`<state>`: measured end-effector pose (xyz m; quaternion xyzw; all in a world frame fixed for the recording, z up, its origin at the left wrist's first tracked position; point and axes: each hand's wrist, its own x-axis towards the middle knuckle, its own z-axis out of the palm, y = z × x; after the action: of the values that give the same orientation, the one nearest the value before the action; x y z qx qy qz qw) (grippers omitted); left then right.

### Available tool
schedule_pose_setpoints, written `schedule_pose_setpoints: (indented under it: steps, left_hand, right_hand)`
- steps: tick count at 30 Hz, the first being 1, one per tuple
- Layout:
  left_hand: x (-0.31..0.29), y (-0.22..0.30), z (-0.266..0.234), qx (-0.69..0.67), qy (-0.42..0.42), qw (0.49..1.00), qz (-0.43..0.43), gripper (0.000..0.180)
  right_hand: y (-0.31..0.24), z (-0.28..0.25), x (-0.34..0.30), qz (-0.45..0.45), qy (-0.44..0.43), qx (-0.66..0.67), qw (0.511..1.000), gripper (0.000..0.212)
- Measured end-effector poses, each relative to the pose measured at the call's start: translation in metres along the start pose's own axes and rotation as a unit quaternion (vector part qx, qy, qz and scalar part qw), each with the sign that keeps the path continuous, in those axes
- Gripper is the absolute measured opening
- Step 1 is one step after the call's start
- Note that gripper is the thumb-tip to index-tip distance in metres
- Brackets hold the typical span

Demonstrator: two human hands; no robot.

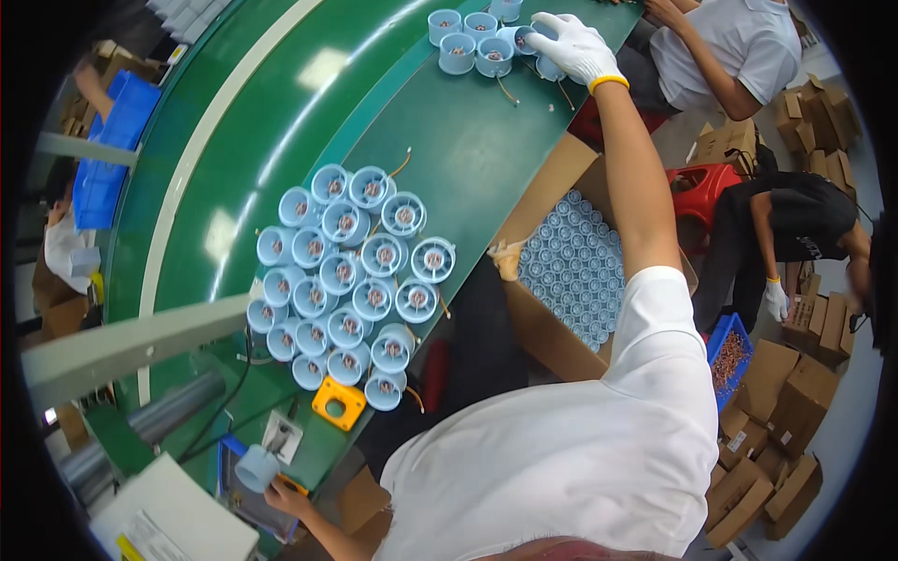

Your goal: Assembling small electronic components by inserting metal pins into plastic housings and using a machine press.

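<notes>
My left hand (287, 496), bare, grips a light blue plastic cup-shaped housing (254, 470) at the lower left, beside a small metal fixture (281, 437). My right arm reaches far out across the bench. At its end my right hand (578, 51), in a white glove with a yellow cuff, closes its fingers on a tilted light blue housing (514, 37). Several like housings, such as one (457, 54), stand beside that hand with copper-coloured parts inside. A larger cluster of these housings (346, 223) covers the nearer bench, some with wires sticking out.
An orange square block with a hole (326, 404) lies by the cluster. The green bench (449, 140) runs along a green conveyor (271, 112). An open carton (524, 313) full of housings sits right of the bench. Several people work nearby, around a red stool (708, 187) and cardboard boxes (795, 402).
</notes>
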<state>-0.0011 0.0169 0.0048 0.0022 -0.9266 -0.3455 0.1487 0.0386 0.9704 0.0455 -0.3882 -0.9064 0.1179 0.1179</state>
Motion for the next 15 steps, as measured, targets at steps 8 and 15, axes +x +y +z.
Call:
schedule_pose_setpoints:
  steps: [8, 15]
  left_hand:
    - [0.004, -0.046, -0.005, -0.115, -0.056, 0.991, -0.026, 0.026]
    - [0.005, -0.041, 0.000, -0.115, -0.055, 0.991, -0.036, 0.020]
  right_hand:
    - [-0.096, 0.022, -0.098, -0.060, -0.054, -0.013, 0.997, 0.069]
    - [-0.175, 0.022, -0.186, -0.127, -0.052, 0.017, 0.990, 0.072]
